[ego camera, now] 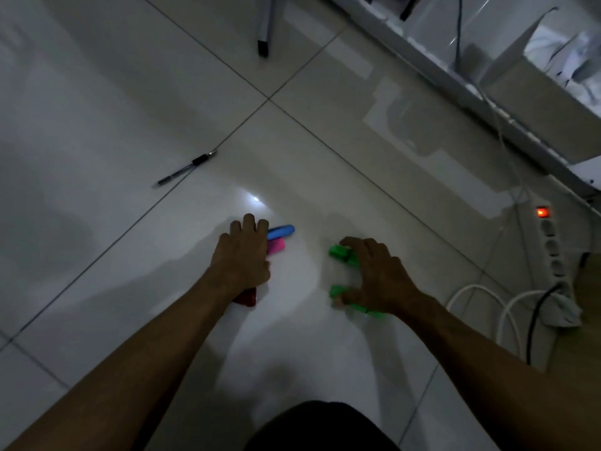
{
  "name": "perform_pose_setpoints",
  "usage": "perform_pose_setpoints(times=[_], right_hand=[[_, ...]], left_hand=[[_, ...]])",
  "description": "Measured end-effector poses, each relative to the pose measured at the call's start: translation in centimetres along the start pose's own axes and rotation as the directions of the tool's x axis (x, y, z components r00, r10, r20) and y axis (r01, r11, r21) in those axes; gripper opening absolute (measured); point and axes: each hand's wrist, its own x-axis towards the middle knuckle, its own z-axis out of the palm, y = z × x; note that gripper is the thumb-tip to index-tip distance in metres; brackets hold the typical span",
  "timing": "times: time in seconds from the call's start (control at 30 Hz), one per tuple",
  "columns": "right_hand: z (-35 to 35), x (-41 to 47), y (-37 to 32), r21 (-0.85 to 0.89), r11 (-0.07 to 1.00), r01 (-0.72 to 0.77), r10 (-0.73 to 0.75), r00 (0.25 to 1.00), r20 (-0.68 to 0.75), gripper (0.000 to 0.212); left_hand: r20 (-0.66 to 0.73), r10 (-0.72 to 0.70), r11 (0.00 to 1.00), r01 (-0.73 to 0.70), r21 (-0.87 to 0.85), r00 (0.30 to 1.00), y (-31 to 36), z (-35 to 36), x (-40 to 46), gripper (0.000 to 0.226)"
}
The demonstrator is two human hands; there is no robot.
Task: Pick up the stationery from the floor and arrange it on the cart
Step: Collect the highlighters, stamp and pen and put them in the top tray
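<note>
Two hands (242, 255) (379, 275), two green pieces (338, 252) (338, 291), one blue marker (282, 231), one pink marker (276, 246), one pen (187, 168), one power strip (553, 249).

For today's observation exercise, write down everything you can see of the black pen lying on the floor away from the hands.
The black pen is slim, with a dark barrel, a thicker black grip section and a pale, shiny tip at its upper-right end. It lies flat on the glossy white tiled floor, slanting from lower left to upper right, its tip near a grout line. Nothing touches it; both hands are nearer the camera.
</note>
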Motion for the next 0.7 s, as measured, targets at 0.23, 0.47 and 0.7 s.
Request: perform_pose_setpoints(times=[0.23,0.47,0.7], right_hand=[[2.8,0.4,-1.4,-0.120,0.992,0.043,-0.052,0.996,-0.069,0.042],[-0.2,3.5,-5.1,-0.264,0.938,0.226,-0.256,0.963,-0.086,0.025],[-7.5,5.6,-17.3,-0.208,0.910,0.360,-0.391,0.910,-0.137,0.040]], left_hand=[[0.076,0.065,0.997,-0.061,-0.055,0.995,-0.4,-0.4,-0.3,0.046],[-0.076,0.054,0.996,-0.059,-0.063,0.996,-3.2,-4.2,-2.0,0.034],[-0.214,-0.075,0.995,0.059,-0.082,0.974,-10.7,-11.9,-7.8,0.023]])
